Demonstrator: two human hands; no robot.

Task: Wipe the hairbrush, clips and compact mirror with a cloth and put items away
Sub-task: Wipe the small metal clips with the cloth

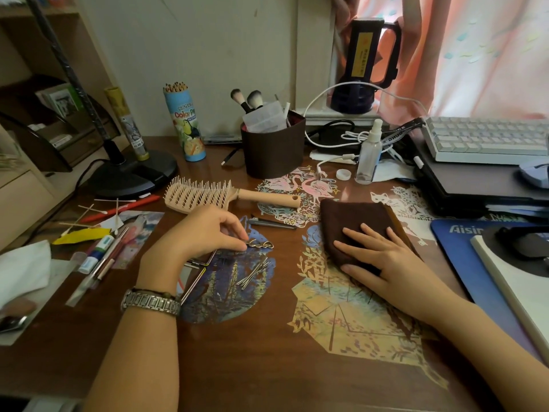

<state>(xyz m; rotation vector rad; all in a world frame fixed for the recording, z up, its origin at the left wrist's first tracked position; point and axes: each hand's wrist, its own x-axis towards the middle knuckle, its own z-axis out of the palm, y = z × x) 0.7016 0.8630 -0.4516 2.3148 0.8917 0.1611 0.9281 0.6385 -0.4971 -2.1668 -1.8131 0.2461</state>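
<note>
Pinching a heart-shaped metal clip (pixel 263 244) at its end, the left hand (pixel 202 233) seemed ready to lift it for wiping. At three o'clock, the right hand (pixel 377 254) lay spread, flat on the folded brown cloth (pixel 350 217). The hairbrush (pixel 208 193) waited at twelve o'clock, and the compact mirror (pixel 197 263) lay partly under the left hand.

Home bedroom desk, pink curtain (pixel 475 55), keyboard (pixel 487 138), makeup brush holder (pixel 273 150), coloured pencil tube (pixel 185 123)
</note>
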